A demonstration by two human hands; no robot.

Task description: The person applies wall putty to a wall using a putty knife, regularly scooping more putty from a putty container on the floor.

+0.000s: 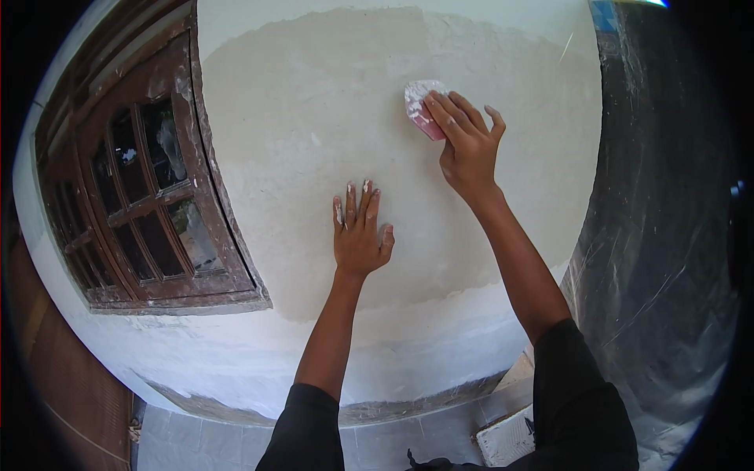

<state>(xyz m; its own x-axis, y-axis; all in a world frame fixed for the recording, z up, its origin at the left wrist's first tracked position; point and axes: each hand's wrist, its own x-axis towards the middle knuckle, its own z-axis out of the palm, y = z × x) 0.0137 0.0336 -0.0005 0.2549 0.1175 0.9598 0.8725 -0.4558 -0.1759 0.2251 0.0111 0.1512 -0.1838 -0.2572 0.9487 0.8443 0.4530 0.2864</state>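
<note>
My right hand presses a pink plastic putty scraper against the upper part of the wall. White paste is smeared over much of the scraper's face. Lower and to the left, my left hand rests flat on the wall with its fingers spread and nothing in them. White smears coat the fingertips of that hand. A large greyish-beige patch, darker than the white wall around it, lies under both hands.
On the left is a brown wooden window with glass panes and paint-specked frames. A dark plastic sheet hangs at the right. Grey floor tiles run along the wall's foot, with a white rectangular object at lower right.
</note>
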